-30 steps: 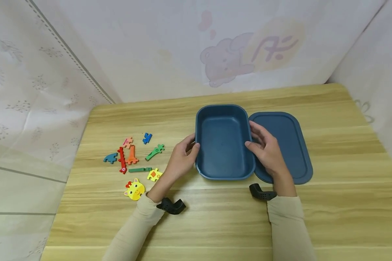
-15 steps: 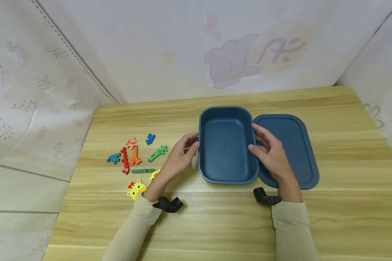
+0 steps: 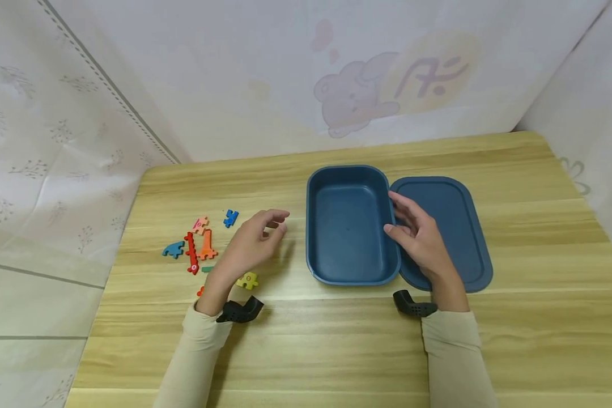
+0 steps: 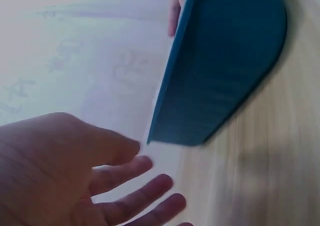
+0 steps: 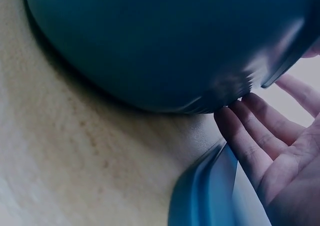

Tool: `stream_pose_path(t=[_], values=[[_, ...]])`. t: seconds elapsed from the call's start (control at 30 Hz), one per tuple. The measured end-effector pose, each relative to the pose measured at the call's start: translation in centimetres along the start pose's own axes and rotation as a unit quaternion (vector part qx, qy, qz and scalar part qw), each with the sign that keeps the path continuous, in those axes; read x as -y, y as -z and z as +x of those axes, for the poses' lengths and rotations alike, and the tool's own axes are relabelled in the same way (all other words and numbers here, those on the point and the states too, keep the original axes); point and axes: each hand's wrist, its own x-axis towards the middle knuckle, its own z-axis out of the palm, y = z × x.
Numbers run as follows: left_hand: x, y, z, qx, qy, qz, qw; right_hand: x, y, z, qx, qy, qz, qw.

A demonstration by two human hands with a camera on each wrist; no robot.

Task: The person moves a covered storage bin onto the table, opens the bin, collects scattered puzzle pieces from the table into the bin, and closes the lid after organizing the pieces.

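Nearest, a flat yellow puzzle piece lies beside the left wrist. The left hand, relaxed and holding nothing, is apart from the deep, dark-blue rectangular box, which lies to its right. The right hand, the nearer, grips the box's right wall, thumb at the rim. The box sits midway across the wooden table, long axis pointing at the far edge; its flat blue lid lies just beside it, rightward. Toward the left edge, a small blue puzzle piece lies farther off.
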Motion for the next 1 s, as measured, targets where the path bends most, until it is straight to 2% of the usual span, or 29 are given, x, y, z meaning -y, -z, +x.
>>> stream_pose_path(t=[0.17,0.37,0.67,1.0], values=[[0.7,1.3,-0.4,0.038,0.009,0.067,0.997,-0.1,0.3,0.1,0.002,0.01,-0.002,1.0],[1.4,2.2,-0.7,0.033,0.007,0.129,0.991,0.0,0.4,-0.1,0.006,-0.002,-0.002,1.0],[2.9,2.7,-1.5,0.023,0.032,0.146,0.9885,-0.6,0.1,0.1,0.018,0.003,0.005,1.0],[4.3,3.0,-1.2,0.045,0.041,0.172,0.9833,-0.8,0.0,-0.2,0.011,0.006,0.01,1.0]])
